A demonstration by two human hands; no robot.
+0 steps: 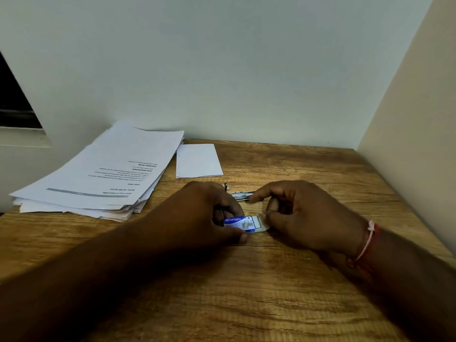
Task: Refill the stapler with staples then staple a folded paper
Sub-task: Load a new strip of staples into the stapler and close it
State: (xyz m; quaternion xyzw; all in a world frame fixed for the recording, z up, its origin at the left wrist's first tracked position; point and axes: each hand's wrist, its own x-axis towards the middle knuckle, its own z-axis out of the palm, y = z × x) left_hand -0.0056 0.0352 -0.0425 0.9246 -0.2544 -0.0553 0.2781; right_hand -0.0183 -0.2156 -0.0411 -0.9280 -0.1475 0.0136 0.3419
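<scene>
A small blue and white staple box (240, 223) lies low over the wooden table (271, 292). My left hand (209, 213) grips its left end with fingers and thumb curled round it. My right hand (301, 215) pinches the white flap at the box's right end. Just behind the hands lies the stapler (243, 194), mostly hidden, with only a metal part showing. A folded white paper (198, 161) lies flat farther back.
A thick stack of printed sheets (103, 174) sits at the back left, overhanging the table's edge. A pale wall stands close behind and a panel closes the right side. A red and white thread bracelet is on my right wrist.
</scene>
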